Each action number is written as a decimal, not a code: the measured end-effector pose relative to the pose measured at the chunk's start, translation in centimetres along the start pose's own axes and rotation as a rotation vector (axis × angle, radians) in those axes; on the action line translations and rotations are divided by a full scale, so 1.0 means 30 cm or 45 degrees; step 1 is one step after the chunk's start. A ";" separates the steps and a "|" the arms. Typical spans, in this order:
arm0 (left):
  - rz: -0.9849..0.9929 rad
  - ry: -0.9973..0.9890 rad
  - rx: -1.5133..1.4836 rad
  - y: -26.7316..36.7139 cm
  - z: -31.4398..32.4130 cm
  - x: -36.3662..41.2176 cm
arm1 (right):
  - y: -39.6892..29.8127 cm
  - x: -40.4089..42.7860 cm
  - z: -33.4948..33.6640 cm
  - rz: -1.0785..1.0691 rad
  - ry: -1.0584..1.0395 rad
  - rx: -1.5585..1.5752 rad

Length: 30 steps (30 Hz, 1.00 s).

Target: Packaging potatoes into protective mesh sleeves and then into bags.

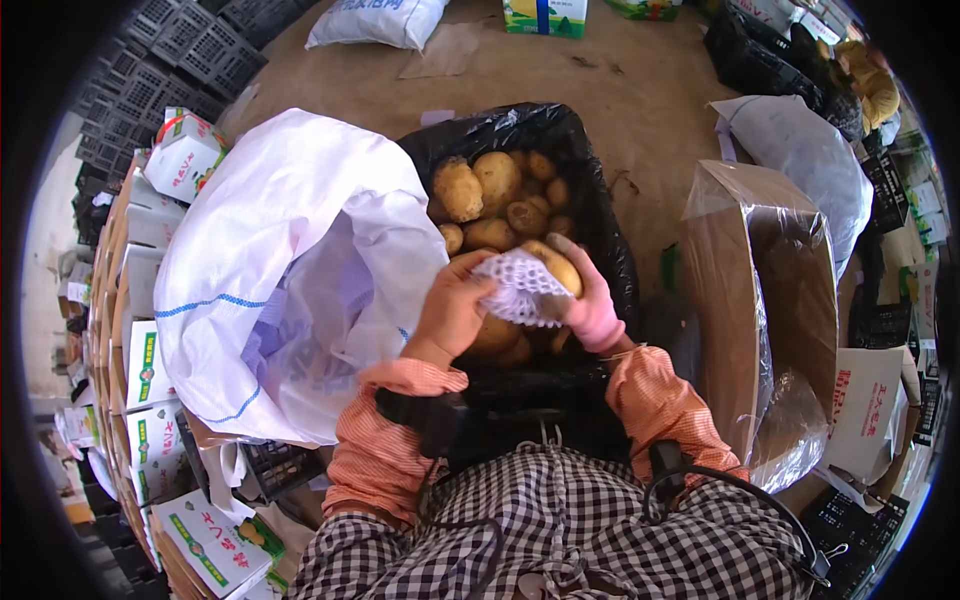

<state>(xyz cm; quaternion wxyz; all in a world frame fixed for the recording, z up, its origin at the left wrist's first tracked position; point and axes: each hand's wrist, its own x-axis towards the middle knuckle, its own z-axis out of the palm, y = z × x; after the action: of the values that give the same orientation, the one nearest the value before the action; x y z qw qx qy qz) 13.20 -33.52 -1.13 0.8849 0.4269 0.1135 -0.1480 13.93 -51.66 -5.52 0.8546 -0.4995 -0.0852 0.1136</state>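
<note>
A potato sits in my right hand, which wears a pinkish glove. My bare left hand pinches the edge of a white foam net sleeve, and the net covers part of that potato. Both hands are above a crate lined with black plastic. Several loose potatoes lie inside it, some of them hidden by my hands. To the left stands a big white woven sack, its mouth wide, with purplish-white foam nets inside.
At right stands a tall cardboard box with a clear plastic liner; its inside bottom is not visible. Printed cartons are stacked at far left, below dark plastic crates. A person is at the upper right.
</note>
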 end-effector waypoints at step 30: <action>0.535 0.602 2.058 0.390 -0.518 -0.122 | 0.216 0.399 -0.183 0.405 -0.050 -1.952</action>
<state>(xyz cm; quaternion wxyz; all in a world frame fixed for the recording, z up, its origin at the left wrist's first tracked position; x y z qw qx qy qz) 12.82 -13.74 -0.96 0.2724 0.9564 0.0735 0.0758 26.12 -49.82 -13.47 0.2429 -0.9544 -0.0824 0.1530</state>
